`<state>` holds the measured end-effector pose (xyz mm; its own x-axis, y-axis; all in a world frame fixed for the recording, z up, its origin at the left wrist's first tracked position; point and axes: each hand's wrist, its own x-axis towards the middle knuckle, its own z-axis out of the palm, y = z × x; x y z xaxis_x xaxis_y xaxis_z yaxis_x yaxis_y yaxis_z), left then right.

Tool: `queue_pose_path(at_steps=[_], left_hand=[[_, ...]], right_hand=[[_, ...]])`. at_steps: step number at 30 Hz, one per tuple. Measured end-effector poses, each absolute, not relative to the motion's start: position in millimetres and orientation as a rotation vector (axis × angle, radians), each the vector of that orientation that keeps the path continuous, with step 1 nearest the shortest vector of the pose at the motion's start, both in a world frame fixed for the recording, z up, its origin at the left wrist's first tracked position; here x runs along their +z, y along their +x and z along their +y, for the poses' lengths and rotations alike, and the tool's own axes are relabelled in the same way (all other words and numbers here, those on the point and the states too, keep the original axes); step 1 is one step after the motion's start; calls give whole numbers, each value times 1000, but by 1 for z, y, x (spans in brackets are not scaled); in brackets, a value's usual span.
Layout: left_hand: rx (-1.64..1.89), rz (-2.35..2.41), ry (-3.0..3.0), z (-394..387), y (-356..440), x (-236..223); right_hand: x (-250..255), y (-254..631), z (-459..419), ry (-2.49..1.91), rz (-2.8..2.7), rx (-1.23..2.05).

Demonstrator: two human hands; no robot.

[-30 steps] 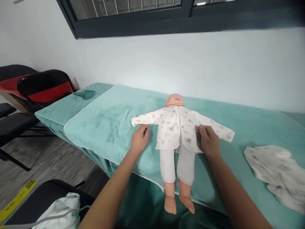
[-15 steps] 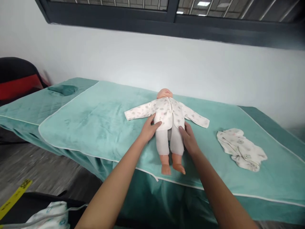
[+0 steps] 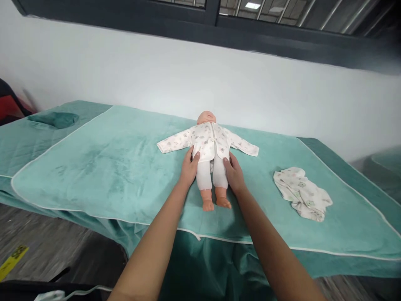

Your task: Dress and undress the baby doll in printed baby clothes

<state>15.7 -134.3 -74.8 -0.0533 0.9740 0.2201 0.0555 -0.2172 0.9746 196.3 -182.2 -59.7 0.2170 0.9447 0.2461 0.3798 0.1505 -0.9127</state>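
Note:
A baby doll (image 3: 204,177) lies on its back on a green-covered bed (image 3: 131,159), head toward the wall and bare feet toward me. It wears a white printed jacket (image 3: 203,140) with both sleeves spread sideways; below the hem its legs are white, with a gap in the jacket front. My left hand (image 3: 188,169) grips the doll's side at the hip, thumb on the jacket hem. On the opposite side my right hand (image 3: 234,172) holds the other hip, thumb over the upper leg. Fingers under the doll are partly hidden.
Crumpled white printed clothing (image 3: 302,194) lies on the bed to the right. The bed has a face hole (image 3: 54,119) at its left end. A white wall (image 3: 140,71) stands behind it. A yellow strip (image 3: 13,262) and a cord (image 3: 89,289) show at lower left.
The doll has slid away from the bed's near edge, with both hands moving along at its hips. My view has shifted a little to the right.

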Motion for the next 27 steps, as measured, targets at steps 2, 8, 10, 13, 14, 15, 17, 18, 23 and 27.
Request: queue_pose_path(at_steps=[2, 8, 10, 13, 14, 15, 17, 18, 23, 27], left_hand=[[1416, 1268, 1415, -139, 16, -75], [1489, 1353, 1544, -174, 12, -75], [1474, 1332, 1601, -193, 8, -77], [1402, 1298, 1677, -222, 1, -81], [1371, 1291, 1702, -231, -1, -82], [1343, 1289, 1725, -239, -2, -84], [1300, 1287, 1751, -251, -3, -87], [1288, 1284, 1748, -256, -2, -88], [1277, 1242, 1670, -273, -4, -93], [1254, 1231, 1656, -293, -6, -84]], right_hand=[[-59, 194, -194, -1419, -1380, 662], [-67, 223, -258, -1500, -1650, 608], [-70, 252, -282, -1572, -1789, 416], [-73, 307, -316, -1659, -1907, -29], [-73, 325, -326, -1716, -1916, -175], [-71, 343, -336, -1799, -1927, -294], [-68, 374, -352, -1998, -1924, -476], [-66, 386, -358, -2077, -1920, -528], [-53, 407, -354, -2206, -1835, -392], [-29, 364, -332, -2050, -1411, 271]])
